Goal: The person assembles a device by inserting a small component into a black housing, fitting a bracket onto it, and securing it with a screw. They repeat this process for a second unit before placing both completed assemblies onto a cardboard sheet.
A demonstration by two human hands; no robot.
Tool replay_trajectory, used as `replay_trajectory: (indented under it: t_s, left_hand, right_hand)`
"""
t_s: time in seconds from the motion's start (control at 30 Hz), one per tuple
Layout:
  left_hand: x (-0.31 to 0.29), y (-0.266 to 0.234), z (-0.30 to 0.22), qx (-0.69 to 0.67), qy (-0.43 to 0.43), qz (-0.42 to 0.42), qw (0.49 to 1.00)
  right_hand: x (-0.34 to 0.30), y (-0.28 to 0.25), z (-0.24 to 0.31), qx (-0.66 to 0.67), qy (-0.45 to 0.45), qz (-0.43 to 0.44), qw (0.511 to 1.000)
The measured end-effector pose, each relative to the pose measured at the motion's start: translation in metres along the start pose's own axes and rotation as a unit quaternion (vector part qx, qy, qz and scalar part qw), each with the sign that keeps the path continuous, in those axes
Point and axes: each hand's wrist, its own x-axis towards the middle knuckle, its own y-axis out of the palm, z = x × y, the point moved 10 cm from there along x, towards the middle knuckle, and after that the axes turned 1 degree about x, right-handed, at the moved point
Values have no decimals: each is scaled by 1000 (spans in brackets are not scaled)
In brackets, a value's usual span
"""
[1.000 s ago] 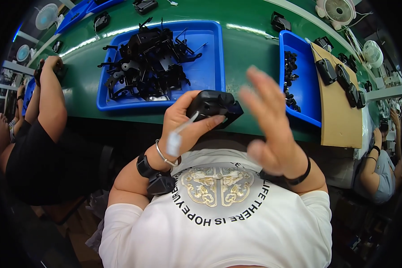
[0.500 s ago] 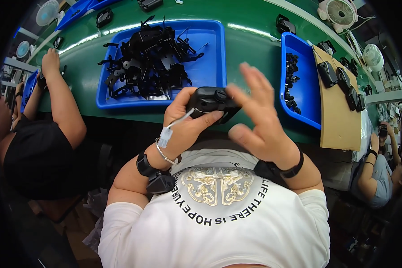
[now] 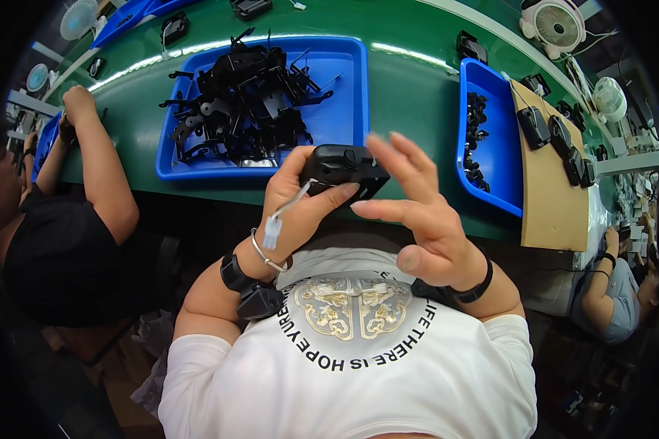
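Observation:
A black plastic housing [image 3: 334,162] with rounded corners is gripped in my left hand [image 3: 294,199], the thumb lying across its near face. From it a short white cable with a pale connector [image 3: 272,233] hangs over my left wrist. Just to the right, my right hand [image 3: 426,219] is spread open, with its fingertips close to the housing's right side. Whether any finger touches the housing I cannot tell. Beyond my left hand, a blue tray [image 3: 329,124] holds a heap of black brackets [image 3: 252,99].
On the right stand a narrower blue tray [image 3: 501,146] with small black parts [image 3: 476,124] and a brown board [image 3: 560,212] with several black housings on it. A co-worker's arm [image 3: 108,168] is at the left; another person [image 3: 611,293] sits at the right. Fans [image 3: 553,25] line the far side.
My right hand has shifted slightly down, its fingers turning more to the left beside the housing. My left hand keeps hold of the housing, which has tilted a little.

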Motion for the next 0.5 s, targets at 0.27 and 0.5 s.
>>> replay_trajectory:
  t_s: [0.27, 0.5]
  left_hand:
    - [-2, 3, 3, -12, -14, 1, 1000]
    - [-3, 3, 7, -32, -20, 2, 999]
  right_hand:
    - [-2, 4, 7, 61, -28, 32, 997]
    - [-3, -4, 6, 32, -12, -14, 999]
